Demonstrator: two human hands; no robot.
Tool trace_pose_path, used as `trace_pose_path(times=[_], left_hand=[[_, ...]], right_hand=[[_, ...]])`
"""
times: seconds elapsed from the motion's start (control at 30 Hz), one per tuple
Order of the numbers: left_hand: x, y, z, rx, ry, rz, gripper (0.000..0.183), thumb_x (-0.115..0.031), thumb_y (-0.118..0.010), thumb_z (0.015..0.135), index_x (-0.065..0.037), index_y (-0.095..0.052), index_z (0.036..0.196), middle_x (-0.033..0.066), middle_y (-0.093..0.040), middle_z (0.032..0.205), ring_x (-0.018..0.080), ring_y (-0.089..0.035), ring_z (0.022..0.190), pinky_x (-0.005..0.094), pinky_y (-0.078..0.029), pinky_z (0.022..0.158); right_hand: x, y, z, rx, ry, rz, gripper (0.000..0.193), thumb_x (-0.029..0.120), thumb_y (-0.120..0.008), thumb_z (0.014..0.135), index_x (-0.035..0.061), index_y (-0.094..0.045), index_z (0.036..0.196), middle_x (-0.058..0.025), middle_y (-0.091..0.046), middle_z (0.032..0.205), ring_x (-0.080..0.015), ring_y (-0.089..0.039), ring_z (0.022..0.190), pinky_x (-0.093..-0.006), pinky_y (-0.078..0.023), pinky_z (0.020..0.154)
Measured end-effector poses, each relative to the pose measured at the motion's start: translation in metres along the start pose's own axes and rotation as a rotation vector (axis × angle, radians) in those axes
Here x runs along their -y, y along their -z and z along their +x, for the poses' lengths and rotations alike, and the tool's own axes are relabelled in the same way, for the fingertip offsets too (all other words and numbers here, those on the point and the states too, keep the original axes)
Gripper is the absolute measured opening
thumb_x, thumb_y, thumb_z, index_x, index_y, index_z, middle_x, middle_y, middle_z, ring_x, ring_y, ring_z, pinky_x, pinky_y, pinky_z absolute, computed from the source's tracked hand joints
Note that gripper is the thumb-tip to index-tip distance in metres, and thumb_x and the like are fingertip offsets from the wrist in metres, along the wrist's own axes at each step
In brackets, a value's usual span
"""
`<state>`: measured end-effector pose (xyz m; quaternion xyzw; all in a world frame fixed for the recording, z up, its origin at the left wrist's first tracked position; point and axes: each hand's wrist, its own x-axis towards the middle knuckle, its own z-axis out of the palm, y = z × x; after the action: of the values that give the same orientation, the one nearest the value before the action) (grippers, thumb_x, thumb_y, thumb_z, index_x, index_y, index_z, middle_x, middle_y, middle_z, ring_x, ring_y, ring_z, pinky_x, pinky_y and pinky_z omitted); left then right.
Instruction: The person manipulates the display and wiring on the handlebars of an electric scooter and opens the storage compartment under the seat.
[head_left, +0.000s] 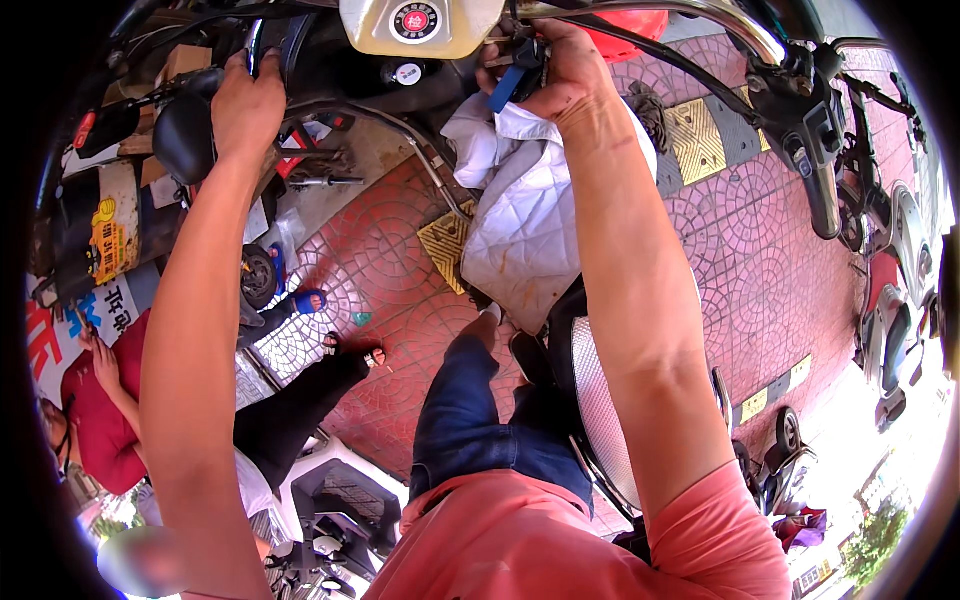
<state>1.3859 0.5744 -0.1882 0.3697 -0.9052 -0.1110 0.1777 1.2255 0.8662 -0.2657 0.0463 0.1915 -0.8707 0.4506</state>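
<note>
At the top left my left hand (248,108) reaches up, its fingers closed at a dark part with a shiny edge, which I cannot make out. My right hand (562,80) is closed by the scooter's front, its fingertips at a small dark part with a blue piece (509,88). Some of those fingers are hidden. Between the hands sits the scooter's cream panel (370,22) with a round badge. Below it is a dark round cap with a pale label (407,74). A white quilted cover (525,220) hangs under my right wrist.
To the right are the scooter's handlebar grip (823,200) and a row of parked scooters (895,320). A red rounded object (630,35) lies beyond my right hand. On the left, a person in a dark red shirt (105,420) is near boxes. A mesh-covered seat (595,400) is beside my legs.
</note>
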Motion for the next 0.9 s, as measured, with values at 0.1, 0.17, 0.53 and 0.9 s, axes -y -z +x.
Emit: trace_pose_path(times=[0.1, 0.17, 0.53, 0.9], left_hand=[[-0.009, 0.004, -0.002, 0.021, 0.03, -0.024, 0.064, -0.048, -0.052, 0.099, 0.0, -0.055, 0.141, 0.0305, -0.067, 0.125, 0.0469, -0.061, 0.124, 0.0468, -0.045, 0.108], [-0.005, 0.001, 0.002, -0.014, -0.038, 0.024, 0.058, -0.042, -0.053, 0.101, 0.001, -0.056, 0.14, 0.0249, -0.072, 0.111, 0.033, -0.071, 0.094, 0.0402, -0.051, 0.093], [-0.004, 0.003, 0.0, -0.022, -0.069, 0.05, 0.054, -0.037, -0.053, 0.101, 0.0, -0.057, 0.14, 0.0213, -0.075, 0.102, 0.0263, -0.077, 0.081, 0.0378, -0.053, 0.089], [-0.011, 0.009, -0.004, 0.026, -0.025, 0.036, 0.054, -0.037, -0.054, 0.102, 0.0, -0.055, 0.142, 0.0221, -0.075, 0.105, 0.0265, -0.077, 0.081, 0.0372, -0.054, 0.088]], right_hand=[[0.009, 0.012, 0.001, 0.112, -0.125, -0.082, 0.036, 0.04, -0.061, 0.098, 0.0049, -0.071, 0.096, -0.014, -0.075, 0.086, -0.0292, -0.072, 0.07, -0.0437, -0.062, 0.064], [0.014, 0.018, 0.001, 0.084, -0.165, -0.194, 0.041, 0.041, -0.059, 0.099, 0.0028, -0.071, 0.101, -0.0163, -0.075, 0.09, -0.0317, -0.073, 0.076, -0.0455, -0.063, 0.07], [0.03, 0.04, 0.002, 0.376, -0.195, -0.223, 0.031, 0.031, -0.066, 0.096, 0.0028, -0.071, 0.108, -0.0159, -0.076, 0.103, -0.0361, -0.072, 0.103, -0.0483, -0.056, 0.1], [0.01, 0.031, 0.023, -0.119, 0.223, -0.696, 0.018, 0.018, -0.062, 0.098, 0.0043, -0.073, 0.093, -0.0083, -0.072, 0.087, -0.0213, -0.068, 0.077, -0.0359, -0.056, 0.069]])
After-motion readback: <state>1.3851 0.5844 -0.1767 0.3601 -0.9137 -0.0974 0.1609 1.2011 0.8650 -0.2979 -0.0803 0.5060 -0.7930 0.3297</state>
